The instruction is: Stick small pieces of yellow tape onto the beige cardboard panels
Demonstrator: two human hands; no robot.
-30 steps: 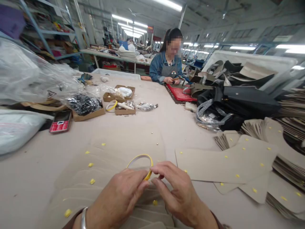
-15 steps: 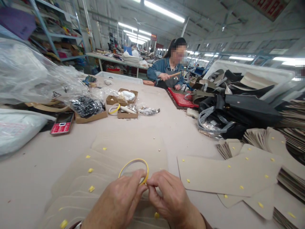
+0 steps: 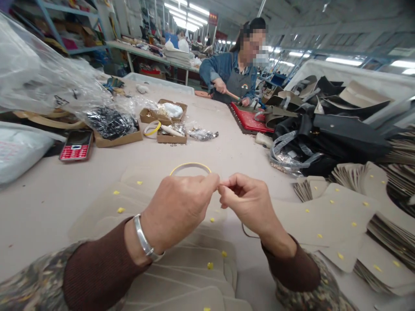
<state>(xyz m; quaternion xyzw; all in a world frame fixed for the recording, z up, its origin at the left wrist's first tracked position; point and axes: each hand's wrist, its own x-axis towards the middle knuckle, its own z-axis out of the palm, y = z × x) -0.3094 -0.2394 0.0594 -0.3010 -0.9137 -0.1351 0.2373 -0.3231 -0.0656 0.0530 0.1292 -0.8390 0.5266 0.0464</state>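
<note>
My left hand [image 3: 181,205] is closed around a narrow roll of yellow tape [image 3: 191,164], whose far rim shows above the knuckles. Right beside its fingertips, my right hand [image 3: 251,201] pinches thumb and forefinger together; what lies between them is too small to make out. Below both hands, flat beige pieces [image 3: 178,270] overlap on the table, with small yellow tape bits [image 3: 210,265] stuck on them. More beige pieces with yellow bits [image 3: 327,216] lie fanned to the right of my right hand.
Small cardboard boxes [image 3: 171,139] of metal parts and a second tape roll [image 3: 152,128] stand ahead. A red-keyed phone [image 3: 76,146] and plastic bags [image 3: 39,82] are at left. Black bags [image 3: 343,134] pile up at right. Across the table a person [image 3: 227,82] holds a wooden-handled tool.
Both my hands have moved up and away from me over the table, with the tape roll still in the left. My fingertips stay close together. The person opposite has lowered the tool.
</note>
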